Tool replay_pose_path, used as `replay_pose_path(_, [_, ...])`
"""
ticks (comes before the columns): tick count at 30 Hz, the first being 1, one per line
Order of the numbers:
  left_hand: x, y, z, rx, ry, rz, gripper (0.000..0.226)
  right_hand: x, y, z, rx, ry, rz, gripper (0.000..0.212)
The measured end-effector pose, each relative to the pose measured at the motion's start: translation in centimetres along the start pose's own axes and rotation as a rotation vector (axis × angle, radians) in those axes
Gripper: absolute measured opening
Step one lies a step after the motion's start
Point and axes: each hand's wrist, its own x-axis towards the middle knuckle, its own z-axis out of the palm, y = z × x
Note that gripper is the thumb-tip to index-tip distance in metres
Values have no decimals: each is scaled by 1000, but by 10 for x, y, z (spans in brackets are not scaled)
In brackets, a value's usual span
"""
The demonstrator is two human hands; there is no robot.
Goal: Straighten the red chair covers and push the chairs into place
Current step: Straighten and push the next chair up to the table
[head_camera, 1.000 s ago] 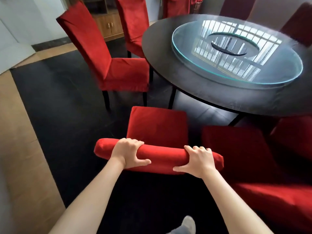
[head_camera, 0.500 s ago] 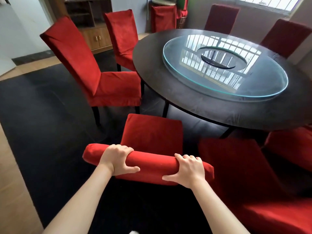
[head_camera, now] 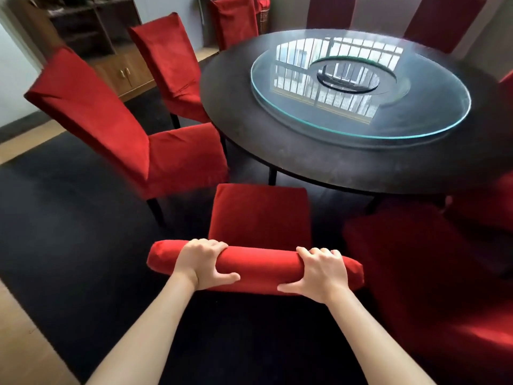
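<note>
While both hands clamp the chair back, the step in hand looks like the push toward the table.

Left hand (head_camera: 204,263): curls over the top rail of the chair (head_camera: 261,218), thumb underneath, near its nine o'clock end.
Right hand (head_camera: 322,272): holds the same rail toward the three o'clock end, fingers wrapped over.
Grip advice: keep the hands level and evenly spread, so the chair runs straight rather than swinging.
Chair: seat points to twelve o'clock, its front edge just short of the table (head_camera: 277,145) rim.
Cover: looks smooth on the seat; the back's front face is hidden.
Neighbours: one chair (head_camera: 433,273) close at three o'clock, another chair (head_camera: 177,157) angled at ten o'clock; steer between them.
Floor: dark carpet (head_camera: 69,232) may drag the legs, so push low and steady.
</note>
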Motion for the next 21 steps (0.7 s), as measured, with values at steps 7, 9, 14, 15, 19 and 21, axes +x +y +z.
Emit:
replay_pose_path(7, [-2,-11,2,-3,21,27,97,-4,-16,-3,2,-16,83,109])
replay_pose_path(9, [-5,-14,2,15,14,46,99,-11,-23,-3,8,-14,114,104])
replay_pose_path(14, [-15,-26,3,19,-23,151,92,-48,-49,2,29,-13,234,103])
replay_pose_path(15, [-18,-28,2,12,-31,172,90,-57,-56,3,31,-19,257,105])
replay_pose_path(19, [-29,-39,1,-31,-19,247,80,-85,-86,2,45,-47,360,106])
replay_pose_path(21, [-33,-47,1,-32,-28,286,80,-98,-103,2,48,-49,407,105])
